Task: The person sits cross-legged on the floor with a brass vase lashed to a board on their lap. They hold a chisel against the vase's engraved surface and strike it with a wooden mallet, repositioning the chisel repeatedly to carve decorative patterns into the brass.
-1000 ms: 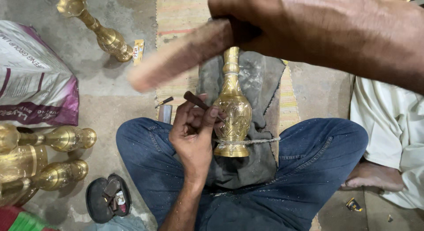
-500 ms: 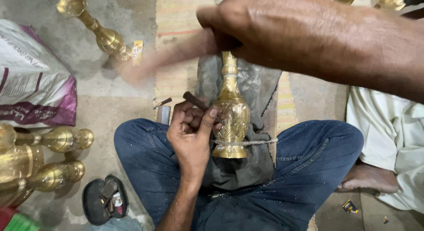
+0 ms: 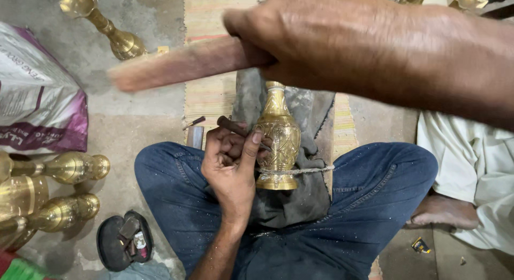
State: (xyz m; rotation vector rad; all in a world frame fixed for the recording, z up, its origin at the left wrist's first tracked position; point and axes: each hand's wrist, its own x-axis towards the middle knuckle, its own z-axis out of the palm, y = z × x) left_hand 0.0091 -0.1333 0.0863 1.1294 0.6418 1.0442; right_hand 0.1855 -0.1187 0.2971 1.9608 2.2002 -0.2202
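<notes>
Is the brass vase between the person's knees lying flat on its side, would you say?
No, the brass vase stands upright on the dark cloth, a cord across its base.

Motion-blurred wooden mallet (tip indistinct), vase neck part-hidden

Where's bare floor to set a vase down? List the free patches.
Free: concrete between the printed sack, the striped mat and the left knee. Crowded: lower left, with brass vases and a black pouch; the lap, where the left hand steadies the engraved vase.
</notes>
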